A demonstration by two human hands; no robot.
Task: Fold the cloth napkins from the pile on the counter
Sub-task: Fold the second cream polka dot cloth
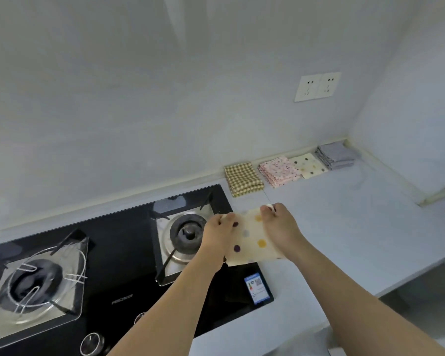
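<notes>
Reaching forward with both arms outstretched, the left hand and right hand each pinch a top corner of a cream polka-dot napkin, holding it stretched between them above the table, over the right edge of the black stove. Four folded napkin stacks sit along the wall.
</notes>
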